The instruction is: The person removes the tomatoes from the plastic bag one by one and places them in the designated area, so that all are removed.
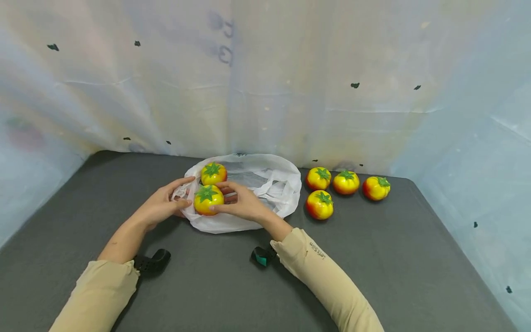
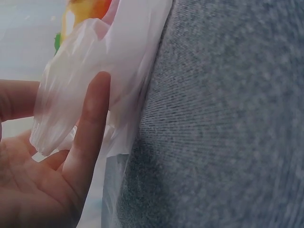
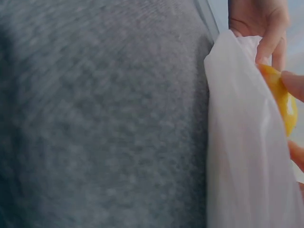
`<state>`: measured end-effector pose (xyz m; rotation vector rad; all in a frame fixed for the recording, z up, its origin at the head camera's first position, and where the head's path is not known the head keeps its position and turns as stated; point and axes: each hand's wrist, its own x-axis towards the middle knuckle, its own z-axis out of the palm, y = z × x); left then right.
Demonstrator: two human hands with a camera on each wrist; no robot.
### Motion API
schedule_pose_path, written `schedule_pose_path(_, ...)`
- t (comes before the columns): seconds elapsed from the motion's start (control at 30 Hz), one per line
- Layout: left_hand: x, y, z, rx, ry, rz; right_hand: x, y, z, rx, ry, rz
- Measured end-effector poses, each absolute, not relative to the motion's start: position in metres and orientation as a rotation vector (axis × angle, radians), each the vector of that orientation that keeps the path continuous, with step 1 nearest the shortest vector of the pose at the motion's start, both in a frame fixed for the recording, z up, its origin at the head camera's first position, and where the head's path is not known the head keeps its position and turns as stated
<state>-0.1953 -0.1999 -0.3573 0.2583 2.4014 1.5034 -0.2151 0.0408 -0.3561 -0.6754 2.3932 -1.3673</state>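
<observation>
A white plastic bag (image 1: 292, 193) lies spread on the dark table. Two yellow-red tomato-like fruits with green tops rest at its left part, one fruit (image 1: 213, 173) behind the other (image 1: 208, 200). My right hand (image 1: 244, 203) holds the nearer fruit between thumb and fingers. My left hand (image 1: 159, 206) holds the bag's left edge, its thumb close to that fruit. In the left wrist view the bag (image 2: 128, 52) lies between the fingers of the left hand (image 2: 57, 175). The right wrist view shows the fruit (image 3: 286, 107) above the bag's side (image 3: 242, 137).
Several more such fruits stand right of the bag: one at the front (image 1: 320, 204), others behind (image 1: 318, 178), (image 1: 346, 182) and farthest right (image 1: 376, 188). A pale sheet (image 1: 290, 83) hangs behind the table (image 1: 215, 286). Black straps (image 1: 153, 262) are at both wrists.
</observation>
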Motion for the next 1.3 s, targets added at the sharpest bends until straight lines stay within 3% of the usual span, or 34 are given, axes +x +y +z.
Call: schedule_pose_path(1.3, -0.195, -0.201, -0.356, 0.257, 2.415, 1.477, -0.203, 0.090, -0.346, -0.617, 2.391, -1.514)
